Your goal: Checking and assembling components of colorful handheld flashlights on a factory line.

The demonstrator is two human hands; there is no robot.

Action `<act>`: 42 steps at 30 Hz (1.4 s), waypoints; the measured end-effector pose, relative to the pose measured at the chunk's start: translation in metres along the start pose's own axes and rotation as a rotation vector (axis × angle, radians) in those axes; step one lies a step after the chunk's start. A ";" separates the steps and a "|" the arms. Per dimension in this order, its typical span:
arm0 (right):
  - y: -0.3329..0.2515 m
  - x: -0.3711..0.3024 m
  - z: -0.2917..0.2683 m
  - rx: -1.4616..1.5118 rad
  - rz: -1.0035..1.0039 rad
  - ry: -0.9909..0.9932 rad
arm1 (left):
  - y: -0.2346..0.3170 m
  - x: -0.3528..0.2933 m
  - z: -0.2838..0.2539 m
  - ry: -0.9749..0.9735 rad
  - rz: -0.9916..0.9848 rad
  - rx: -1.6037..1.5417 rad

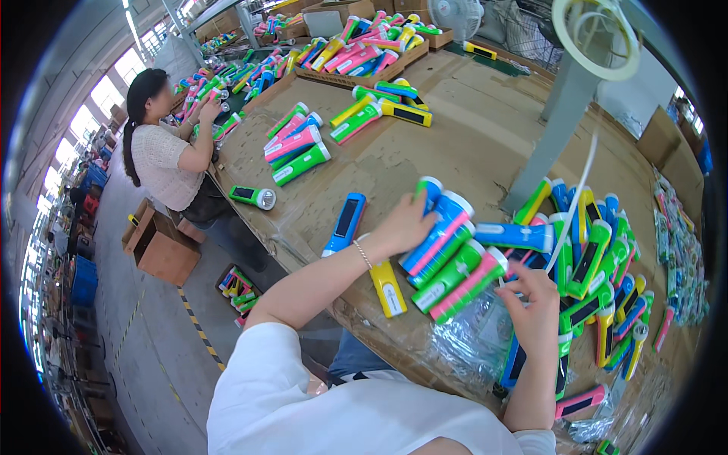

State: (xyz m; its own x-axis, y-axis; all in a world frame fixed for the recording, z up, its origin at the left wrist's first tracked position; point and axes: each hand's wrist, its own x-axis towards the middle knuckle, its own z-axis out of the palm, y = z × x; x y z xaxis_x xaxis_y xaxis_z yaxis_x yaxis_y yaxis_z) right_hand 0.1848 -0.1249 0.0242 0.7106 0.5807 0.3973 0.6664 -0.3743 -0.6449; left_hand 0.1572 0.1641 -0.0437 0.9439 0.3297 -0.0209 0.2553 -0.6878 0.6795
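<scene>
Lying together at the center of the frame, a bunch of flashlights [449, 280] rests on the cardboard-covered table [462, 144], white heads toward the upper right. My left hand [406, 226] curls its fingers over a blue flashlight [431, 188] at the bunch's upper end. My right hand [533, 299] bends thumb and fingertips toward each other, just beside the head of the pink-and-green flashlight [470, 288]; from this angle I cannot tell whether either hand is clamped on anything. Clear plastic film [474, 334] lies crumpled below the bunch, and a yellow flashlight [388, 288] lies apart to its left.

I judge the work partway: this bunch is together but unwrapped, while the bagged flashlights [679, 265] at the right edge look finished. Left to do, I reckon, are the loose heap [591, 258] at center right and the piled cardboard tray [345, 79] at upper center. Farther out, I see a co-worker [163, 152] at upper left, hands raised near more flashlights.
</scene>
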 end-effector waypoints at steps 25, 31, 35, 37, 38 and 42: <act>0.004 0.047 -0.008 -0.143 -0.090 0.037 | -0.159 0.184 -0.151 0.037 -0.200 0.538; -0.015 0.017 -0.027 -0.011 0.034 0.011 | 0.012 0.001 -0.092 -0.094 -0.264 -1.240; -0.034 0.002 -0.018 0.426 0.105 -0.038 | 0.075 -0.101 -0.034 -0.148 0.084 -1.429; -0.047 -0.007 -0.016 0.596 0.148 -0.027 | 0.092 -0.124 -0.017 -0.245 0.137 -1.420; -0.051 -0.012 -0.014 0.681 0.178 -0.041 | 0.099 -0.132 -0.008 -0.226 0.091 -1.323; -0.062 -0.023 -0.009 0.386 0.137 -0.122 | 0.110 -0.146 0.016 -0.008 0.269 -0.768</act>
State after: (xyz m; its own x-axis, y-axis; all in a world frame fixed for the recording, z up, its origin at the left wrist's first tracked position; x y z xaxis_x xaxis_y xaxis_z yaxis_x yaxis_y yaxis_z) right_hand 0.1286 -0.1214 0.0608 0.7393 0.6343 0.2259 0.4177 -0.1690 -0.8927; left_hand 0.0506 0.0296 0.0226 0.9547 0.2097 0.2114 -0.1927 -0.1061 0.9755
